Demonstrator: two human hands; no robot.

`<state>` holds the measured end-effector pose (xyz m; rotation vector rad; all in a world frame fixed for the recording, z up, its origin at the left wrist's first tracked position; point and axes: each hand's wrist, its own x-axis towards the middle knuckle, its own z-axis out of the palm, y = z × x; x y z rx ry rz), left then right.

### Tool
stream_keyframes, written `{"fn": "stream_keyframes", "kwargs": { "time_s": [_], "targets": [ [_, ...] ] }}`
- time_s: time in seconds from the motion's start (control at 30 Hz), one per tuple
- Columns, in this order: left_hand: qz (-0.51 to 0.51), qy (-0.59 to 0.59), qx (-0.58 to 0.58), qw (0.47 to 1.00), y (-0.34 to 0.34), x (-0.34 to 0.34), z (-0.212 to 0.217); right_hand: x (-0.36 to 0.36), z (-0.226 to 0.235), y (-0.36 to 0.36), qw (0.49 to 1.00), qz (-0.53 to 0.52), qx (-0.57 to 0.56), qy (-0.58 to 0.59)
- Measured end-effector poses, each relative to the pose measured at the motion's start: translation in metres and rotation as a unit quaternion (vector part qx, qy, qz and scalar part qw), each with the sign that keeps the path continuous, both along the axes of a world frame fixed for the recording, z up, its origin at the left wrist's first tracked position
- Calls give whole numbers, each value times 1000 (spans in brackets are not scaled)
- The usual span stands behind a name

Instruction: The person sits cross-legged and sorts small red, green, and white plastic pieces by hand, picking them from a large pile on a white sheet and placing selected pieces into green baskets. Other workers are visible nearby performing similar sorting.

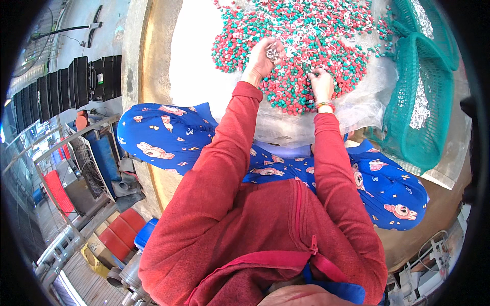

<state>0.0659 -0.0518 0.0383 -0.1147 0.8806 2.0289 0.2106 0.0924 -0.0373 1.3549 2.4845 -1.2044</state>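
White sheeting [196, 56] is spread beneath a broad heap of small red and green pieces [229, 48], with white looped bits [306, 33] scattered over its middle and far part. Thin translucent film [362, 109] is bunched along the near right edge. The left hand [260, 60] is held above the heap's left side, its fingers curled around several pale, loop-like pieces [272, 53] cupped in the palm. The right hand [322, 84] is lowered to the heap's near right part, with thumb and fingertips brought together among the pieces; whether anything is pinched there is not made clear. A beaded bracelet [325, 105] is worn on the right wrist. To the right, a green mesh basket [436, 122] is placed beside the film, and silvery-white bits [420, 104] are held in it. Blue patterned trousers [171, 135] are seen below the heap on both sides.
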Motion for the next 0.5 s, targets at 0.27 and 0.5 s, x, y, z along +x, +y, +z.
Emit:
{"fn": "stream_keyframes", "kwargs": {
  "time_s": [0.27,0.5],
  "targets": [
    [-154,224,-334,902,16,-21,-23,-1,19,9,843,-198,-424,266],
    [-136,631,-541,539,37,-3,-65,10,85,53,554,-36,-648,522]
  ]
}}
